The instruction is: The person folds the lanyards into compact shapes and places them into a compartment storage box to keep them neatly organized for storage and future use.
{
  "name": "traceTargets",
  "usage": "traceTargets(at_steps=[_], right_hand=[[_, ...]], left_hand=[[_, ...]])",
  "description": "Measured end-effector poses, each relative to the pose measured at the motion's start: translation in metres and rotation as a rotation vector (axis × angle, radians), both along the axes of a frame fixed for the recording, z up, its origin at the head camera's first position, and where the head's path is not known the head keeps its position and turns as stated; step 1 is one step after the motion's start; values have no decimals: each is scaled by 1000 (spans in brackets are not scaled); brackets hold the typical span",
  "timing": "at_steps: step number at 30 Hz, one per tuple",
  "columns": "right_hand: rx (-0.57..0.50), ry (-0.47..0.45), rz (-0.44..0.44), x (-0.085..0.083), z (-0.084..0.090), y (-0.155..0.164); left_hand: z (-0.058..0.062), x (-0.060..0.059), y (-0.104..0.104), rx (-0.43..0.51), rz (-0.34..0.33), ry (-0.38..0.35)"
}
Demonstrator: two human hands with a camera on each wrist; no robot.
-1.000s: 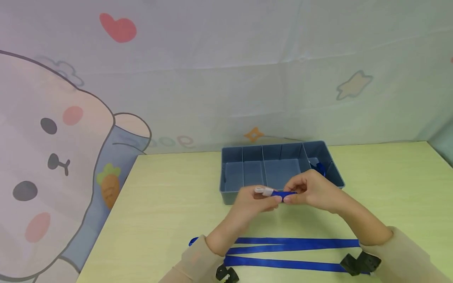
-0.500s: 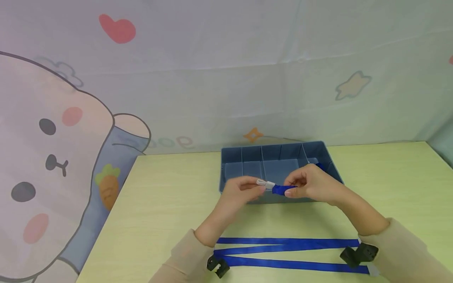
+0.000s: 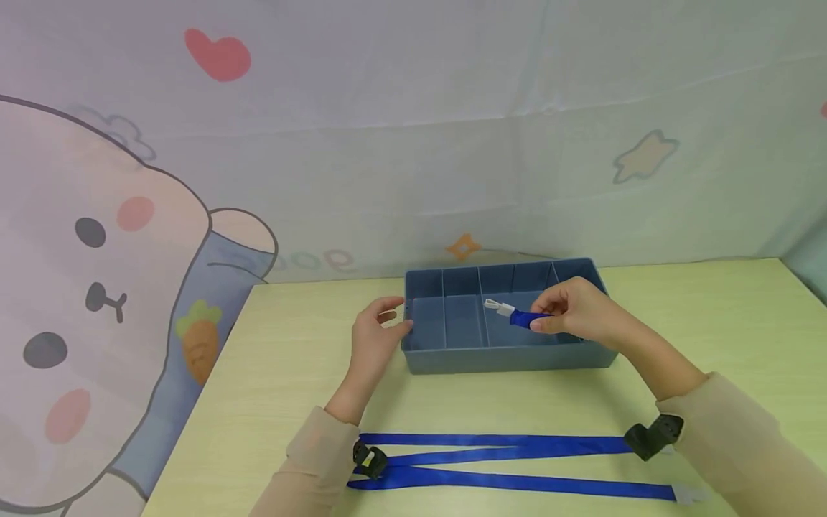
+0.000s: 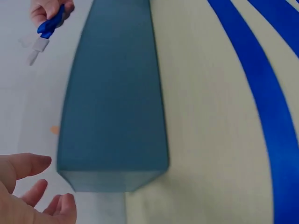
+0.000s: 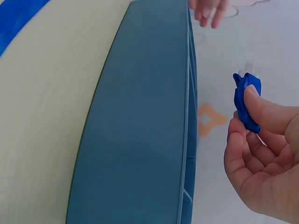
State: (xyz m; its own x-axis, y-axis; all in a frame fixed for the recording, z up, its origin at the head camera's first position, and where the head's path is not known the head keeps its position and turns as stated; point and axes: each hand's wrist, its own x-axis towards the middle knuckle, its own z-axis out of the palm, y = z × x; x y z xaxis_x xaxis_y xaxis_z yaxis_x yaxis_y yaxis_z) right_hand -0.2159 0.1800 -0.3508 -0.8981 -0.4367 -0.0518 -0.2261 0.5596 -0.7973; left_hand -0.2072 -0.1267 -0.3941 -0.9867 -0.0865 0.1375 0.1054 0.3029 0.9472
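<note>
My right hand [image 3: 577, 312] pinches a folded blue lanyard [image 3: 525, 318] between thumb and fingers above the grey-blue divided box [image 3: 510, 359]. The lanyard's white clip end with a small loop points left. At the box's left end is my left hand [image 3: 376, 334], fingers spread and holding nothing, thumb close to the rim; in the left wrist view those fingers [image 4: 32, 163] look apart from the box wall. The box's right compartment is mostly hidden behind my right hand.
More blue lanyards [image 3: 517, 481] lie stretched across the pale table [image 3: 271, 388] in front of the box, a white end piece [image 3: 686, 494] at the right. Behind the box hangs a printed cloth [image 3: 388, 179]. A black wrist camera [image 3: 654, 435] sits by each sleeve.
My left hand has let go of the lanyard's white end and moved left to the box's end. My right hand has carried the folded lanyard up and over the box.
</note>
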Motion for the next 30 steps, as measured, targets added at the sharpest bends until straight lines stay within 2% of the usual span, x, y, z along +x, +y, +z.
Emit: traceTargets(at_steps=[5, 12, 24, 30], right_hand=[[41, 28, -38, -13, -2, 0], [76, 57, -69, -32, -7, -1], [146, 76, -109, -54, -22, 1], [210, 216, -56, -65, -30, -8]], left_hand=[[-13, -4, -3, -47, -6, -84], [-25, -5, -1, -193, -18, -19], [-27, -2, 4, -241, 20, 23], [-25, 1, 1, -216, 19, 32]])
